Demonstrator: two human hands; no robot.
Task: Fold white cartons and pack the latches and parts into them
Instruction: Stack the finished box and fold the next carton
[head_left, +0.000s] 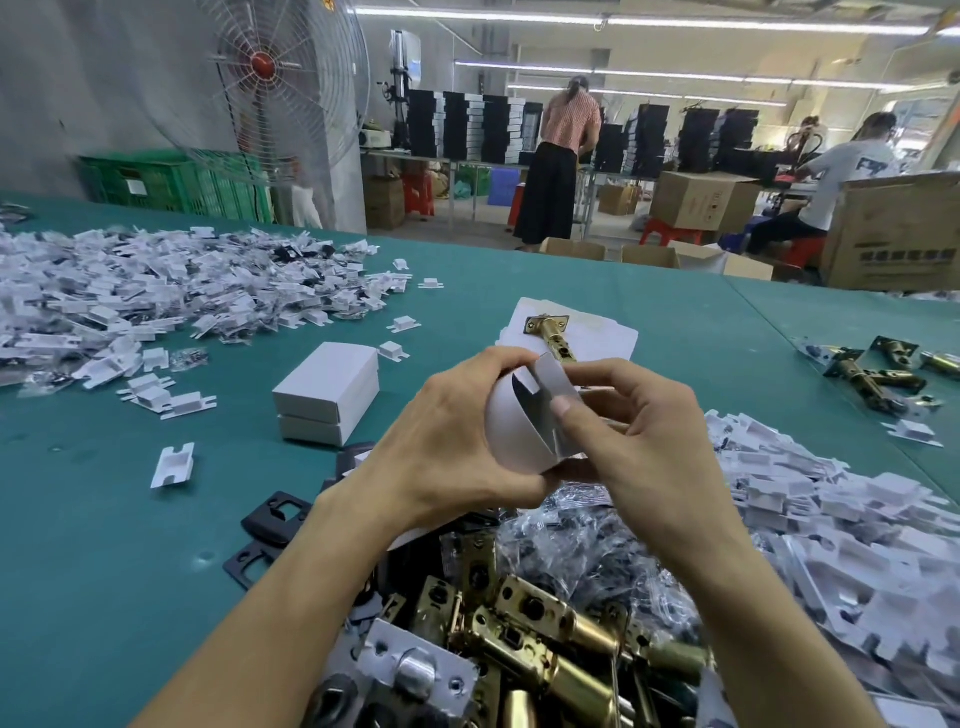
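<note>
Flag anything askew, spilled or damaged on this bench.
Nothing looks damaged. The carton held by the left hand and right hand is bowed, only half folded. A few white inserts lie strayed from the pile, and one latch rests alone on the flat cartons.

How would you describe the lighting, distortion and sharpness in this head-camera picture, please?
Head view: even light from ceiling tube lamps, soft shadows; wide-angle distortion stretches and tilts the fan; the brass latches at the bottom glint; the white carton between left hand and right hand is fairly sharp; the standing worker looks softer.
</note>
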